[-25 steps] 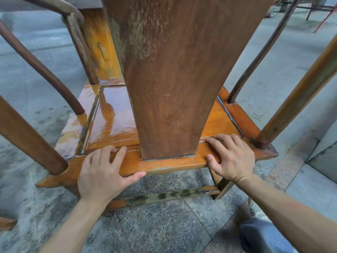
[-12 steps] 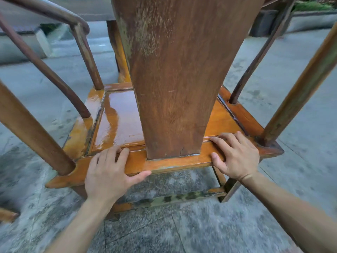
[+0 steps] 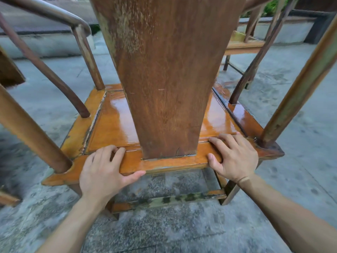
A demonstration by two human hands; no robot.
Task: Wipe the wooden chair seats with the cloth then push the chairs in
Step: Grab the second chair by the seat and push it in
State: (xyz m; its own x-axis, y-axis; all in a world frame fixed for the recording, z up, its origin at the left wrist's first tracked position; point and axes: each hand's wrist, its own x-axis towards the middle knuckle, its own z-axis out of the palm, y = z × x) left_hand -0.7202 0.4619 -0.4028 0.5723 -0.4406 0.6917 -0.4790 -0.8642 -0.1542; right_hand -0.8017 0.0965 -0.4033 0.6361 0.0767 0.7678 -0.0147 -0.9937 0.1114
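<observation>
I look down from behind a wooden armchair. Its glossy orange seat (image 3: 116, 125) shines wet on both sides of the broad brown back splat (image 3: 164, 70). My left hand (image 3: 102, 172) grips the seat's rear rail left of the splat, fingers on top and thumb along the back edge. My right hand (image 3: 235, 157) holds the same rail right of the splat in the same way. No cloth is in view.
A second wooden chair (image 3: 242, 44) stands ahead at the upper right. A dark wooden piece (image 3: 9, 70) juts in at the left edge. A low concrete wall (image 3: 45, 44) runs across the far side. The floor is grey stone paving (image 3: 164, 230).
The chair and my view have swung round over the paving; the second chair and the low wall have come into sight. Both hands keep their hold on the rear rail.
</observation>
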